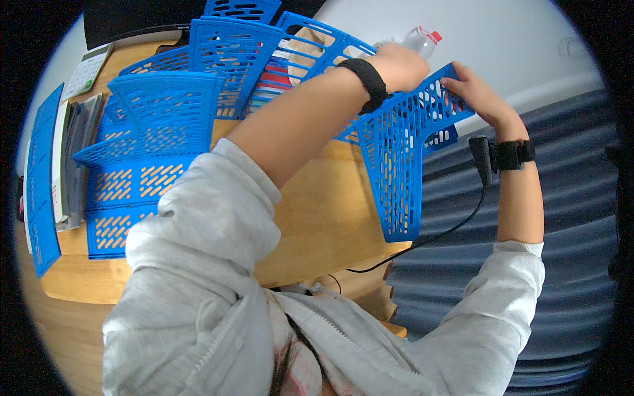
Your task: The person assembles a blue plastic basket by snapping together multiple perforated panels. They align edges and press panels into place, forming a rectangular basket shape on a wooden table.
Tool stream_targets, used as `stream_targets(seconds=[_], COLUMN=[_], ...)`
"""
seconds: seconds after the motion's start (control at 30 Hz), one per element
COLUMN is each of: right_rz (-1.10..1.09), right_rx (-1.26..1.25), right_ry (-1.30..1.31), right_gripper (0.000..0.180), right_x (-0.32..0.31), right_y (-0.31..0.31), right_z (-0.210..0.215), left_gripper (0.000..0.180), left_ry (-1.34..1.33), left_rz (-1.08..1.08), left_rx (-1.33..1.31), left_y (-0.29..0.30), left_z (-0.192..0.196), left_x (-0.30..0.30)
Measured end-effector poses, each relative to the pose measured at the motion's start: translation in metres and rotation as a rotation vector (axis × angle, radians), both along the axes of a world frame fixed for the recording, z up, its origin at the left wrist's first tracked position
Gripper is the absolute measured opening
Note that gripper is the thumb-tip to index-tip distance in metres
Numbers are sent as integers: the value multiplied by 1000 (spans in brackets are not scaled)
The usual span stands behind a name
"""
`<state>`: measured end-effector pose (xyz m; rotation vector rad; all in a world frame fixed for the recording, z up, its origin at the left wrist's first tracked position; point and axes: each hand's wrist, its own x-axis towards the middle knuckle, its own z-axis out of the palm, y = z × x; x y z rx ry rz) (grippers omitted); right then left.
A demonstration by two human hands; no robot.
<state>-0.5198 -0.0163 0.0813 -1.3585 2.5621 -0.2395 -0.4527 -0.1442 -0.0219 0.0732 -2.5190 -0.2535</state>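
fingers of the right hand [472, 92] curl over the top edge of a blue perforated plastic panel [399, 162], gripping it near its upper right corner, while the left hand [399, 66] closes on the same panel's upper edge a little further left, its fingertips hidden behind the plastic so the exact grip cannot be made out. the panel, a slotted l-shaped piece, is held up between both hands over the right end of a wooden table [317, 211], its long side hanging down toward the table's edge. both wrists wear black bands [370, 82], and a black cable [456, 228] trails from the right one down across the scene. just behind the left hand lies a clear plastic bottle [416, 41] with a red cap. to the left, a row of matching blue file trays [165, 125] stands assembled across the table, with further blue panels beyond them. at the table's far left edge sit a stack of books or folders [72, 158] and a calculator [86, 69]. grey sleeves [205, 224] frame the foreground, and ribbed dark blue fabric [568, 218] fills the right.
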Motion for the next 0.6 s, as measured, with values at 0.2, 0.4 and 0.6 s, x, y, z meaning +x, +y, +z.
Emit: stream_targets(seconds=[0.2,0.4,0.6], right_rz=[-134,-122,-51], right_rx=[-32,0,-20], right_ry=[-51,95,49], right_gripper=[20,18,12], right_x=[13,12,1], right_y=[-6,-13,-5], right_z=[-2,-6,-10], left_gripper=[17,19,20], left_ry=[37,39,16], left_rz=[46,8,-13], left_rx=[-17,31,53], left_y=[0,-4,-3], left_z=[-6,-4,-3], left_x=[-5,-6,-6])
